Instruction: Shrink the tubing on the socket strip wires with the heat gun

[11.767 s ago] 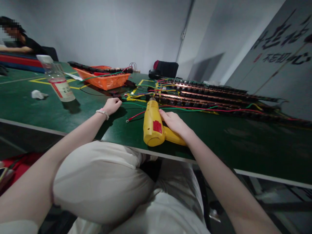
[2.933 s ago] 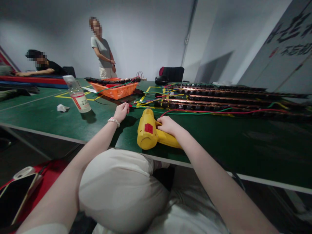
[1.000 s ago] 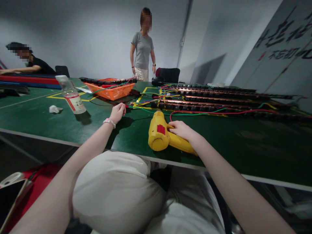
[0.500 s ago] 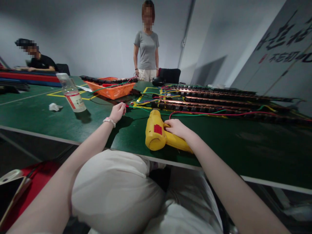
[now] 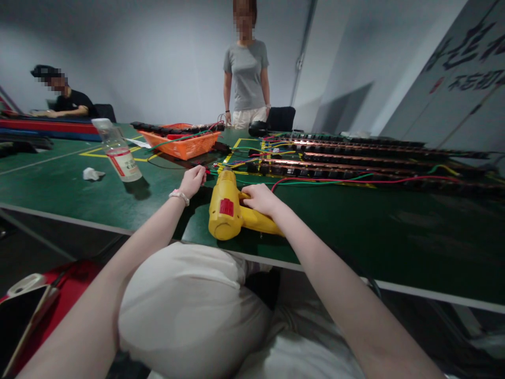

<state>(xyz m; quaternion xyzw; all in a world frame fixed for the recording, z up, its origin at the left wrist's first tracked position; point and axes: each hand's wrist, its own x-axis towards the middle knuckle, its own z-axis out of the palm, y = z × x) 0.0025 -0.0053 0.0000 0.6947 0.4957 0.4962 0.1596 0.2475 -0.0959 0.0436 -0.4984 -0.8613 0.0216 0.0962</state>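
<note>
A yellow heat gun (image 5: 225, 206) with a red label lies on the green table (image 5: 355, 221), its nozzle pointing away from me. My right hand (image 5: 259, 199) grips its handle. My left hand (image 5: 193, 180), with a bead bracelet on the wrist, pinches the end of a red wire (image 5: 205, 171) just left of the nozzle. Red and green wires (image 5: 315, 181) run from there to long black and copper terminal strips (image 5: 355, 158) on the right.
A plastic bottle (image 5: 116, 151) and a crumpled tissue (image 5: 92, 173) lie at left. An orange basket (image 5: 183, 143) sits behind. One person stands at the far side (image 5: 246, 73); another sits at far left (image 5: 67, 97). A phone (image 5: 23, 310) rests on a red thing by my knee.
The heat gun and my right hand have shifted left, closer to my left hand. The standing person has walked along the far side to opposite me.
</note>
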